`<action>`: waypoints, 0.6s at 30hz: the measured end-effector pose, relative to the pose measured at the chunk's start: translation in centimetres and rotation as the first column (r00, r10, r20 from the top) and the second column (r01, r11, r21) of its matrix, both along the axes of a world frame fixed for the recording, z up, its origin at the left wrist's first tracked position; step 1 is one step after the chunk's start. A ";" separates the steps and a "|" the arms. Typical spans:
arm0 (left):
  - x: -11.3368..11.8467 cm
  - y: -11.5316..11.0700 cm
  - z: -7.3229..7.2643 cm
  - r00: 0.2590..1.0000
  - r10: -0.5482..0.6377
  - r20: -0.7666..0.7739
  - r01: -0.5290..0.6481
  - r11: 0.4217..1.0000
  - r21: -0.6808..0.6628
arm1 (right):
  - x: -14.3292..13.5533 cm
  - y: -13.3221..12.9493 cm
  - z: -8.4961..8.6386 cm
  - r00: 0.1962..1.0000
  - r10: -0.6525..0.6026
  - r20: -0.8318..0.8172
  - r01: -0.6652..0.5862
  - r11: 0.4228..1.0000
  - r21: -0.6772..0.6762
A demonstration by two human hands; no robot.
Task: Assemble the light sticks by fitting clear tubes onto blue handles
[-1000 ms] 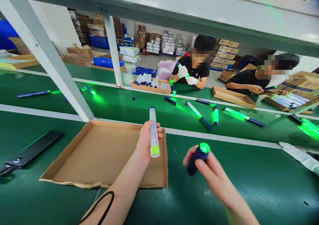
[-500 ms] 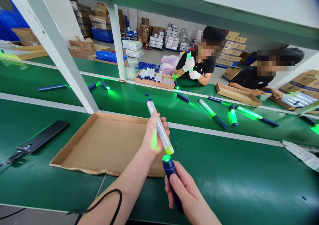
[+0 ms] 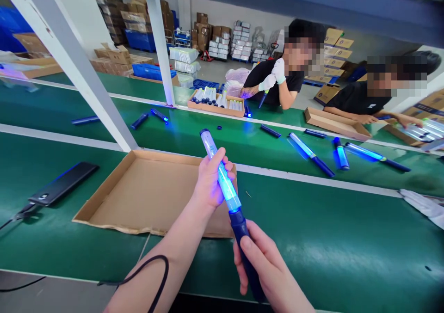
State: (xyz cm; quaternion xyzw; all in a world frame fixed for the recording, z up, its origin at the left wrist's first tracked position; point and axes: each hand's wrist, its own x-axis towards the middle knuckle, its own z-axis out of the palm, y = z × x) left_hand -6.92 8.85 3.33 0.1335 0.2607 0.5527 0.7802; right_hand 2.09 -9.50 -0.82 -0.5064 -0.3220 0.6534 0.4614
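Note:
My left hand (image 3: 212, 176) is wrapped round a clear plastic tube (image 3: 227, 187) with a dark blue cap, which glows blue along its length. In my right hand (image 3: 258, 253) is a dark blue light stick handle (image 3: 239, 225), its lit end up against the tube's lower end. Tube and handle are in line, tilted up to the left; whether they are locked together I cannot tell. Just behind and left of my hands lies a shallow cardboard tray (image 3: 138, 197), its bare bottom showing.
Several light sticks and handles, such as a lit one (image 3: 312, 156), lie on the green belt beyond. Two co-workers sit across it, near a box of tubes (image 3: 215, 105). A black power bank (image 3: 64, 183) with a cable lies left. A white post (image 3: 79, 68) rises at left.
The tube and the handle, apart before, now meet end to end. The light has turned from green to blue, and the tube now glows. Items on the belt have shifted right in view.

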 end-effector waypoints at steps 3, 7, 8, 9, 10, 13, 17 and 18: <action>0.0 -0.1 -0.4 0.999 0.033 -0.035 -0.030 0.996 0.084 | 0.0 -0.3 -0.2 0.999 -0.018 -0.029 0.018 1.000 -0.011; -0.4 -0.4 0.0 0.996 0.006 -0.090 -0.003 1.000 0.027 | -0.1 -0.5 -0.7 0.999 -0.025 -0.027 0.024 0.999 -0.034; -0.5 -0.4 0.1 0.996 -0.014 -0.091 0.015 1.000 0.008 | -0.1 -0.5 -0.7 0.999 -0.038 -0.026 0.037 0.998 -0.043; -0.6 -0.5 0.1 0.995 -0.027 -0.094 0.027 1.000 -0.001 | -0.1 -0.5 -0.8 0.998 -0.056 -0.025 0.055 0.997 -0.047; -0.7 -0.5 0.0 0.995 -0.024 -0.101 0.025 1.000 0.002 | -0.1 -0.5 -0.9 0.997 -0.073 -0.018 0.072 0.996 -0.044; -0.7 -0.7 -0.5 0.989 0.035 -0.144 -0.028 0.998 0.050 | -0.2 -0.5 -1.0 0.995 -0.083 0.058 0.083 0.996 -0.012; -0.3 -1.5 -1.0 0.989 0.050 -0.139 -0.038 0.995 0.088 | -0.7 -1.0 -1.2 0.957 -0.065 0.284 0.081 0.996 -0.045; -0.3 -1.8 -1.0 0.990 0.046 -0.133 -0.034 0.995 0.092 | -0.9 -1.2 -1.2 0.936 -0.066 0.347 0.091 0.994 -0.057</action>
